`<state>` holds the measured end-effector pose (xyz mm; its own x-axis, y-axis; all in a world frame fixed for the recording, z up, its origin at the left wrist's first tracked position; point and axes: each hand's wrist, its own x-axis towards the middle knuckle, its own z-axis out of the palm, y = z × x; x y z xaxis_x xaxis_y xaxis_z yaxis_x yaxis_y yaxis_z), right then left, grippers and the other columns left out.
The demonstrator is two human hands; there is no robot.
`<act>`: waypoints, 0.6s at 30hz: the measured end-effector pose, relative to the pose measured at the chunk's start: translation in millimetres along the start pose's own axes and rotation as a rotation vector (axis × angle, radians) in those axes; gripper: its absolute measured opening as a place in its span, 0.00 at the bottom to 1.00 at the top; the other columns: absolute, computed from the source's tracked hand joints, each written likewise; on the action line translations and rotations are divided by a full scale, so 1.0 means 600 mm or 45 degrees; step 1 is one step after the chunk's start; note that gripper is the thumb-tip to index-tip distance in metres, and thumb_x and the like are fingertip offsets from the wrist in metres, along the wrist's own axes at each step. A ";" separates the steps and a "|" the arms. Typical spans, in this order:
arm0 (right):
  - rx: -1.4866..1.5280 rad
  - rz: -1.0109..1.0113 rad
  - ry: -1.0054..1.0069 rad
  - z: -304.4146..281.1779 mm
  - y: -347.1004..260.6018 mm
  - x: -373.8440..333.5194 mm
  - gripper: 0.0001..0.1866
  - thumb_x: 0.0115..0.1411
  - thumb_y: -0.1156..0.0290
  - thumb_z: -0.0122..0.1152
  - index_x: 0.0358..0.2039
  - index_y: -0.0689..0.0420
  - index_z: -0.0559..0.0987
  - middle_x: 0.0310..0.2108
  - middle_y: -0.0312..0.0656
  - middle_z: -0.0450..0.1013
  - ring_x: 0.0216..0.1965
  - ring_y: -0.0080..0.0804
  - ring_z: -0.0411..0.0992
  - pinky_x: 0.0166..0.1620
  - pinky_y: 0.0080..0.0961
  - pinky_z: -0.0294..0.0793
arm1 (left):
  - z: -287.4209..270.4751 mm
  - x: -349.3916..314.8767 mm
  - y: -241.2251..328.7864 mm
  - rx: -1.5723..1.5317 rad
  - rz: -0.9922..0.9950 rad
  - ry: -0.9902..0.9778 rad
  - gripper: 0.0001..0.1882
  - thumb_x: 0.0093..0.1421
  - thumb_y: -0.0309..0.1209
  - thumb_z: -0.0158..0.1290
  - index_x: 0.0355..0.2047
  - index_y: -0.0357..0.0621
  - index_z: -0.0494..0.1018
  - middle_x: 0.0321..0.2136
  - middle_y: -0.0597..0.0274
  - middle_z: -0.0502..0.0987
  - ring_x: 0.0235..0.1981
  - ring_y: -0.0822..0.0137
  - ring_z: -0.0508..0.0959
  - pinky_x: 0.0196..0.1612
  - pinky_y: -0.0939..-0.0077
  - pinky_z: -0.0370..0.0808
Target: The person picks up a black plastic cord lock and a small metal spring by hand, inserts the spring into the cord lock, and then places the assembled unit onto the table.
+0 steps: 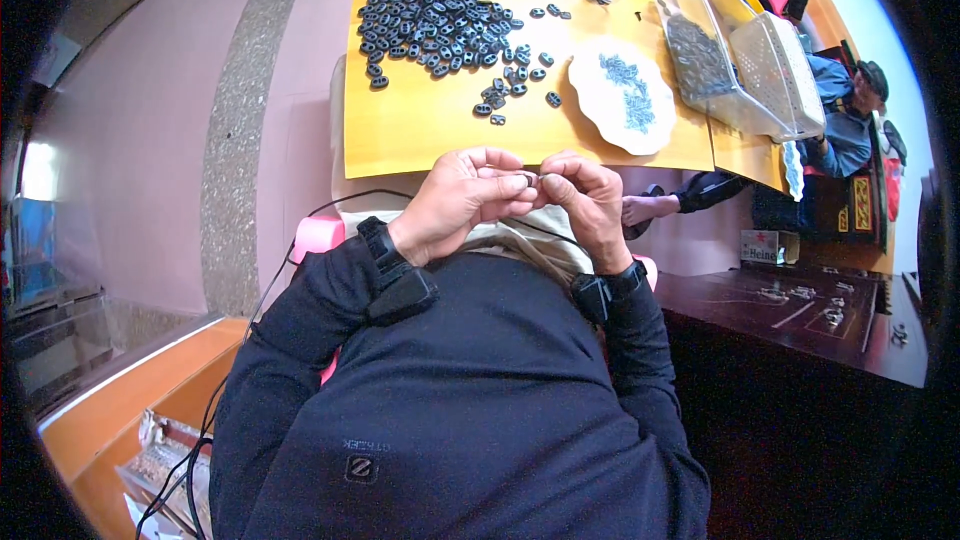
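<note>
Just off the near edge of the yellow table (400, 145), my two hands meet in front of my body. My left hand (455, 198) is closed, its thumb and fingers pinching a small dark piece (531, 180). My right hand (590, 202) pinches at the other side of that piece; what lies between its own fingertips is too small to make out. Small black oval pieces with two holes (440, 35) lie heaped beyond my left hand, several of them loose. Beyond my right hand, a white scalloped plate (590, 100) holds small grey pieces (632, 90).
A clear plastic bin (740, 110) with dark pieces and a white perforated basket (775, 60) stand at the right. Another person (845, 115) sits beyond them. A dark wooden surface (780, 320) is at my right. Black cables (205, 420) run down my left side.
</note>
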<state>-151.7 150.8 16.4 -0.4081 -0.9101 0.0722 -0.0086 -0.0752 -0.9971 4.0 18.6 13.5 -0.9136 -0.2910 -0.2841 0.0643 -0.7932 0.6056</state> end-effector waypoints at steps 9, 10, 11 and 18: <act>-0.005 0.021 0.022 0.002 0.005 0.000 0.04 0.61 0.79 0.59 0.36 0.66 0.78 0.31 0.39 0.76 0.30 0.22 0.75 0.35 0.18 0.77 | 0.001 0.000 -0.001 0.041 -0.028 0.063 0.09 0.61 0.24 0.54 0.41 0.33 0.73 0.34 0.56 0.79 0.34 0.68 0.81 0.39 0.80 0.81; -0.010 0.020 0.015 0.001 0.007 0.000 0.04 0.61 0.79 0.59 0.36 0.66 0.78 0.31 0.38 0.76 0.30 0.21 0.75 0.35 0.18 0.77 | 0.001 0.000 -0.001 0.041 -0.029 0.062 0.09 0.61 0.24 0.54 0.41 0.33 0.73 0.34 0.56 0.79 0.34 0.68 0.81 0.39 0.80 0.81; -0.010 0.020 0.016 0.001 0.007 0.000 0.04 0.61 0.79 0.59 0.36 0.66 0.78 0.31 0.38 0.76 0.30 0.21 0.75 0.35 0.18 0.77 | 0.001 0.001 -0.001 0.045 -0.017 0.061 0.09 0.61 0.24 0.54 0.41 0.33 0.73 0.35 0.56 0.79 0.34 0.68 0.81 0.39 0.80 0.81; -0.008 0.024 0.025 0.010 0.006 0.000 0.05 0.61 0.77 0.59 0.36 0.66 0.78 0.31 0.38 0.76 0.30 0.21 0.75 0.35 0.17 0.76 | -0.002 0.002 -0.009 0.070 0.046 0.107 0.10 0.61 0.24 0.54 0.42 0.34 0.73 0.35 0.56 0.79 0.35 0.68 0.81 0.40 0.78 0.81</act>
<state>-146.0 148.1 13.0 -0.4262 -0.9031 0.0533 -0.0066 -0.0558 -0.9984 3.1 21.7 9.0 -0.8740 -0.3648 -0.3211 0.0726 -0.7513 0.6560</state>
